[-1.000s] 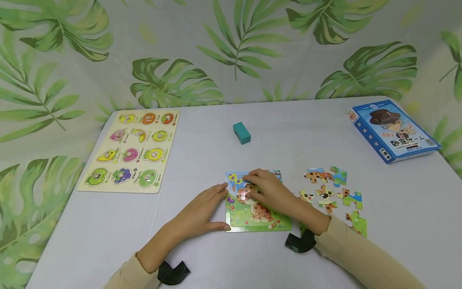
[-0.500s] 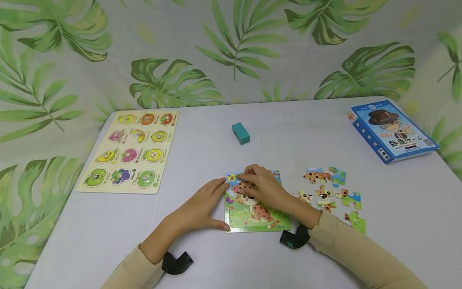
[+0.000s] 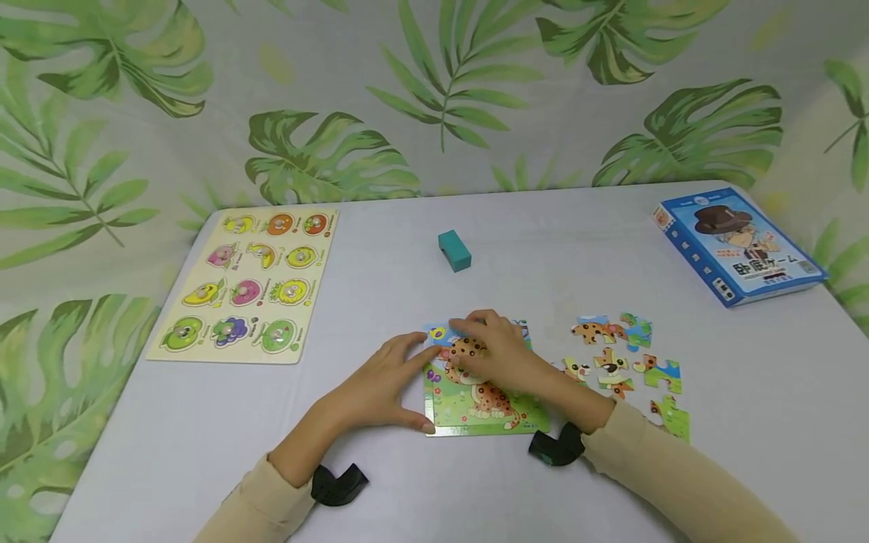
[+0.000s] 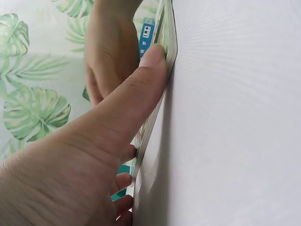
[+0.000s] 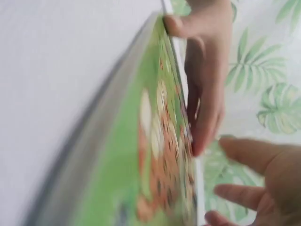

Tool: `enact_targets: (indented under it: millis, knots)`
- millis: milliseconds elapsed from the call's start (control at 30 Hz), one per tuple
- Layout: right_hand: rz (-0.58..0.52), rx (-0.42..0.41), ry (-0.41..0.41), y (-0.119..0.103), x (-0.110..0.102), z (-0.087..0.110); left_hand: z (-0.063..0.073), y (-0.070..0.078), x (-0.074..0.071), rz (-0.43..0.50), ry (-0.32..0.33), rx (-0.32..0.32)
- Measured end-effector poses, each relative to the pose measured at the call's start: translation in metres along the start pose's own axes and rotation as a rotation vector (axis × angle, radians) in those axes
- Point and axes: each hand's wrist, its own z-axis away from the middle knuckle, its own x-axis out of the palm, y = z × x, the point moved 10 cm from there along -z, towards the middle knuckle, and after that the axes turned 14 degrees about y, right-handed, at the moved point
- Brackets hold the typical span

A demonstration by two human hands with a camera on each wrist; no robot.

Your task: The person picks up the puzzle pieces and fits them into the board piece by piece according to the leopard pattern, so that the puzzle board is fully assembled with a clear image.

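Observation:
A leopard picture puzzle board lies flat at the table's centre, its upper part partly covered by the hands. My left hand stays at the board's left side, fingers spread. Its thumb touches the near left corner, and its index finger reaches over the upper left of the picture. My right hand hovers over or touches the upper picture, index finger and thumb apart with a gap between them. In the right wrist view, nothing shows between the right fingers. Loose jigsaw pieces lie right of the board.
A fruit puzzle board lies at the left of the table. Behind the leopard board sits a small teal block. A blue game box is at the far right. Leaf-patterned cloth hangs behind the table.
The left index finger has moved from the board's left edge onto its upper left picture. My right hand has shifted slightly left over the board. Loose pieces have stayed put.

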Motion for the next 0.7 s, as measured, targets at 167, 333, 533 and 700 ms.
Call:
enact_targets:
  millis: [167, 333, 533, 700]
  knots:
    - [-0.199, 0.067, 0.002, 0.001, -0.029, 0.007, -0.001, -0.001, 0.002, -0.003, -0.001, 0.0]
    - [-0.198, 0.0, 0.132, 0.004, -0.08, 0.019, -0.001, -0.001, 0.001, -0.002, 0.0, -0.006]
    - [-0.112, -0.015, 0.3, 0.025, -0.133, 0.036, 0.0, -0.001, 0.001, -0.002, -0.003, -0.02]
    - [-0.08, 0.035, 0.333, 0.055, -0.151, 0.048, 0.0, -0.001, 0.001, -0.002, -0.006, -0.018]
